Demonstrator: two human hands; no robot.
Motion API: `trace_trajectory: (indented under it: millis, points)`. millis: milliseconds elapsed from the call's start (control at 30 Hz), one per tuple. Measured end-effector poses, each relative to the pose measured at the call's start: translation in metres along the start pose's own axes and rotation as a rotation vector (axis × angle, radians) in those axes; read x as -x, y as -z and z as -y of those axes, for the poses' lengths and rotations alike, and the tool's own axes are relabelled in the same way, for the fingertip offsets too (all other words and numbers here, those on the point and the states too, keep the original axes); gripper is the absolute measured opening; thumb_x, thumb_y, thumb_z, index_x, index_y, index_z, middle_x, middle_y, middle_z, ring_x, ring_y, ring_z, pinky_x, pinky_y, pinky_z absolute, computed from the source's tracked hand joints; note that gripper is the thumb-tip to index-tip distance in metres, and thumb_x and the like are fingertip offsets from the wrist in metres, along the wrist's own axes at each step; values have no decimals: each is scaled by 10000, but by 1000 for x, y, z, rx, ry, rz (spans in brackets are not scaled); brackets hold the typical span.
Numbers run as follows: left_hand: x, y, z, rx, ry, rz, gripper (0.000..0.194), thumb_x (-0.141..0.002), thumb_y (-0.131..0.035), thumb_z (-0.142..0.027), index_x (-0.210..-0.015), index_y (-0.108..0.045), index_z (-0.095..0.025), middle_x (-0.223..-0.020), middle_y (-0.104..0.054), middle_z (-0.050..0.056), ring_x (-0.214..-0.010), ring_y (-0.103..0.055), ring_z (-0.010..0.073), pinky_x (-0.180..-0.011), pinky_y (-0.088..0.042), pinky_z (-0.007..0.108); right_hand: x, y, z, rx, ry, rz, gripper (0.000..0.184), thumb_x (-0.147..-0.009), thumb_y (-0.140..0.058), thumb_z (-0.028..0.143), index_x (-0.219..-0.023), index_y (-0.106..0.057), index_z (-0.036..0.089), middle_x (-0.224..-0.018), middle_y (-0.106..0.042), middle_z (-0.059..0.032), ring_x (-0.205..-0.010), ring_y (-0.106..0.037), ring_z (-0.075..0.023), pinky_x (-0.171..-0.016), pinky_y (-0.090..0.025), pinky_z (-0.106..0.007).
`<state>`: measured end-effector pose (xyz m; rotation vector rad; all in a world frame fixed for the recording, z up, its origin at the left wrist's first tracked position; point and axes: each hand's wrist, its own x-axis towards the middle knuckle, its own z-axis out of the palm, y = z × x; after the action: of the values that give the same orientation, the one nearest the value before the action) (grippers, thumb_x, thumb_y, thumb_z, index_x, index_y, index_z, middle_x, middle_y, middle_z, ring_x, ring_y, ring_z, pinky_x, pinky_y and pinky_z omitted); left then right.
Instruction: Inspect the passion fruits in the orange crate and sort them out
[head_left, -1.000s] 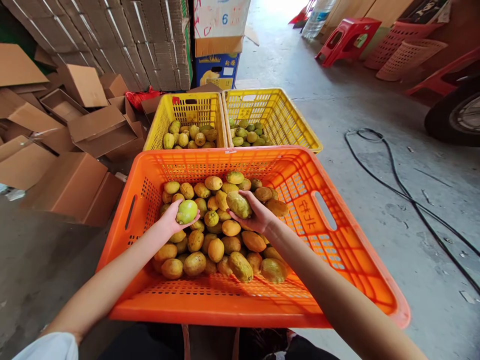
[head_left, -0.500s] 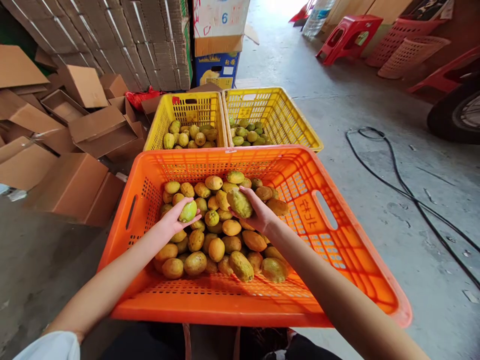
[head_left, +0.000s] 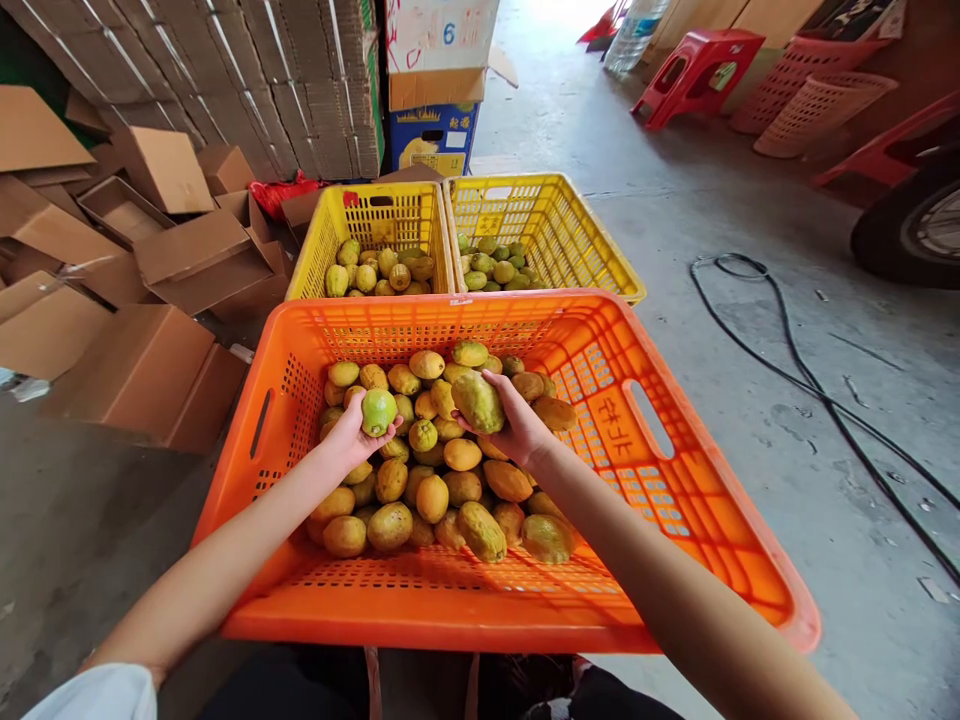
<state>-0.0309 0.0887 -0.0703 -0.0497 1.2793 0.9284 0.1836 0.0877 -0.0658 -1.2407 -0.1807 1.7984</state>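
My left hand (head_left: 351,438) is closed around a small, bright green, lemon-like fruit (head_left: 379,411), held from below with its upper face showing. In my right hand (head_left: 523,427) is a larger, bumpy yellow-green fruit (head_left: 478,402), gripped between thumb and fingers. Both hands hover over the pile inside a big orange plastic basket (head_left: 442,628). Many yellow and brownish oval fruits (head_left: 433,498) cover the basket's bottom, some spotted or wrinkled. The undersides of both held fruits are hidden by my fingers.
Behind the orange basket stand two yellow crates (head_left: 298,280) (head_left: 604,235) holding greener fruits. Cardboard boxes (head_left: 142,375) lie heaped at left, beneath stacked flat cartons (head_left: 247,90). On the right are a black cable (head_left: 787,345), a red stool (head_left: 697,75) and a wheel (head_left: 904,225).
The green fruit in my left hand has turned and risen slightly, so more of its surface shows. My right hand keeps its fruit almost in the same place.
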Motion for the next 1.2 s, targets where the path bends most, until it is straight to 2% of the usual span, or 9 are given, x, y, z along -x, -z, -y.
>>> trace_trajectory:
  millis: [100,233,400,533,667,767,833,1033,1200]
  points:
    - [-1,0,-1,18,-23,22,255,-1108,-441,-324,-1020,-617,-161,-805,-689,74,-640,-705,176,-469,-548,207,-1,0,0,-4,-16,24,177,-996,-556,328,-1119,-642,235,-892,-775,-51,-822,-769,-248,-708,-695,-390]
    - [-1,-1,-2,-7,25,78,274,-1100,-417,-315,-977,-609,-162,-808,-701,87,-666,-727,207,-521,-603,273,0,-2,0,12,-31,11,288,-1040,-457,335,-1214,-651,213,-874,-788,-84,-819,-784,-272,-688,-685,-403]
    - [4,-3,-1,-29,55,112,290,-1094,-420,-308,-928,-605,-159,-800,-708,94,-684,-739,220,-557,-615,298,2,-6,0,5,-28,29,322,-1059,-437,349,-1273,-644,228,-939,-804,-91,-895,-794,-284,-750,-684,-427]
    - [9,-1,-1,-142,24,124,256,-1065,-549,-326,-908,-641,-146,-774,-704,91,-640,-701,196,-554,-581,270,1,-2,-3,27,-45,39,254,-1045,-519,384,-1185,-657,223,-979,-790,-83,-893,-786,-260,-764,-672,-395]
    - [8,4,1,-261,51,188,109,-978,-654,-123,-876,-667,-159,-773,-712,51,-636,-671,159,-622,-572,263,-1,8,-7,126,46,104,136,-940,-710,322,-1036,-662,239,-930,-757,-31,-781,-743,-208,-701,-643,-342]
    - [4,7,4,-254,52,242,119,-949,-646,-65,-889,-686,-160,-795,-728,48,-691,-690,166,-729,-615,313,-2,12,-10,153,88,116,177,-863,-763,219,-1007,-663,239,-927,-750,-13,-763,-724,-187,-710,-639,-336]
    - [2,7,5,-239,48,237,86,-949,-661,-91,-896,-687,-154,-796,-732,60,-697,-695,173,-747,-636,333,-3,12,-10,129,71,116,149,-867,-741,221,-994,-664,236,-948,-762,-22,-806,-736,-197,-747,-653,-354]
    - [-1,3,2,-106,-10,99,63,-990,-647,-175,-939,-653,-139,-766,-722,77,-667,-726,183,-641,-650,282,-10,10,-9,112,68,47,119,-883,-702,335,-928,-659,235,-875,-768,-33,-895,-769,-239,-775,-682,-354]
    - [0,1,-1,-34,59,116,205,-1045,-573,-264,-1112,-665,-93,-828,-749,139,-689,-749,220,-597,-663,314,-12,10,-8,83,25,-13,149,-930,-612,362,-941,-658,221,-812,-756,-58,-859,-775,-254,-722,-677,-349]
